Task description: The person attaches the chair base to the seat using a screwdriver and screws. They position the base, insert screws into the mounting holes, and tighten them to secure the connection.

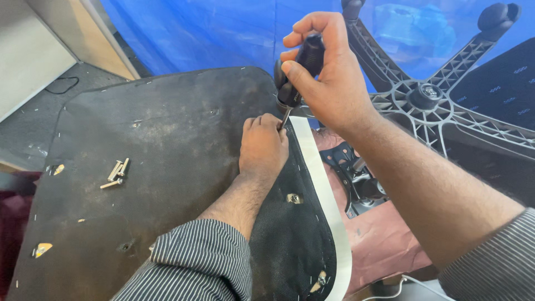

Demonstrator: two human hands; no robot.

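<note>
**Screwdriver tip set at the seat panel's white edge**

Screwdriver with a black rounded handle [298, 69] stands nearly upright, its thin metal shaft meeting the far edge of the dark, dusty upturned seat panel [167, 145], beside that panel's white curved trim strip [323, 189]. The right hand [329, 72] is wrapped closed around the handle from above. The left hand [263, 146] lies knuckles up on the panel, its fingers curled at the shaft's tip; whether they pinch anything cannot be told. Both forearms wear striped sleeves. On the panel's left part, well apart from the hands, lies a small cluster of loose silver bolts [116, 173]. Beyond the panel's right edge rests a grey plastic star-shaped chair base [429, 97] with black castors, over a blue plastic sheet [189, 33].
</note>
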